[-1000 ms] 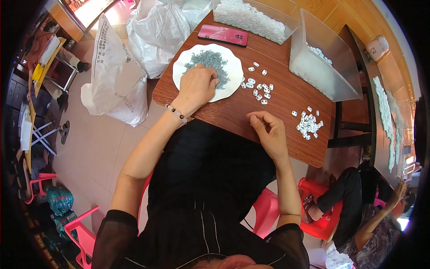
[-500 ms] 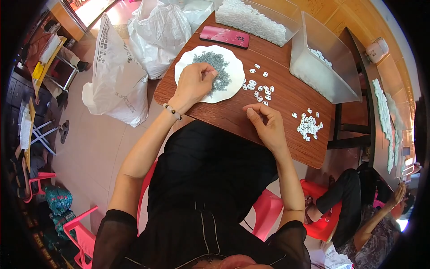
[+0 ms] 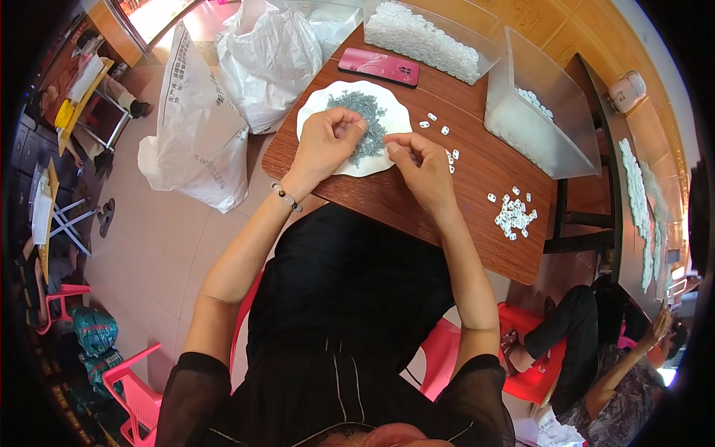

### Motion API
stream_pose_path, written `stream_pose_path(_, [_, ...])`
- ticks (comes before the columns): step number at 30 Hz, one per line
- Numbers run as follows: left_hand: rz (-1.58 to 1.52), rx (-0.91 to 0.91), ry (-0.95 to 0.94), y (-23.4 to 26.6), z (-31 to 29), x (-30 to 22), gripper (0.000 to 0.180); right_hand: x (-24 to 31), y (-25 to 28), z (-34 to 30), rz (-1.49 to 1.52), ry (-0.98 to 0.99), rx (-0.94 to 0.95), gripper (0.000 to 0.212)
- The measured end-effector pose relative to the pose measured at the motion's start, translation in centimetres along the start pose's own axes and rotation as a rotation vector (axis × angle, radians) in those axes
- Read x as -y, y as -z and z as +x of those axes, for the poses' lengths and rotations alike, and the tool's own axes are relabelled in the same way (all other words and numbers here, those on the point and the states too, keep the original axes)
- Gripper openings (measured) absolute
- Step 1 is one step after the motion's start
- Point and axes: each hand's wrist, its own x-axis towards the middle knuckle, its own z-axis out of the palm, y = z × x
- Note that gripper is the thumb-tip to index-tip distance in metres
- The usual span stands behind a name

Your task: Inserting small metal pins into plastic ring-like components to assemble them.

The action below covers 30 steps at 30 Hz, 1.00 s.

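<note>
A white plate with a wavy rim holds a heap of small grey metal screws or pins; their exact kind is too small to tell. Over the plate, my left hand pinches at the heap, its fingertips closed on something too small to name. My right hand is at the plate's right edge, thumb and forefinger pressed together; whatever lies between them cannot be made out. Several small white plastic pieces with two dark holes lie scattered beyond the right hand, partly covered by it. A larger pile of these pieces lies farther right.
Behind the plate lies a pink phone on the brown wooden table. Two clear plastic bins with white pieces stand at the back. White sacks stand on the floor at left. A seated person's arm shows at lower right.
My right hand has moved up and left from the table's front edge to the plate, close to the left hand. My left hand stays over the grey heap. The view has shifted slightly.
</note>
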Motion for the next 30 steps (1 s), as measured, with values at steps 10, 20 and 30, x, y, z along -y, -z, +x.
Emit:
stream_pose_path(10, [0.397,-0.118,-0.320,-0.9,-1.8,-2.1,0.007,-1.0,-1.0,1.4,0.132,-0.052,0.018,0.024])
stream_pose_path(20, [0.471,-0.116,-0.413,-1.7,-2.4,-1.6,0.005,-0.5,-0.8,1.1,0.140,-0.065,0.030,0.020])
stream_pose_path(30, [0.152,-0.066,0.040,-1.6,-1.7,-0.7,0.015,0.1,-0.7,1.2,0.074,-0.021,0.016,0.017])
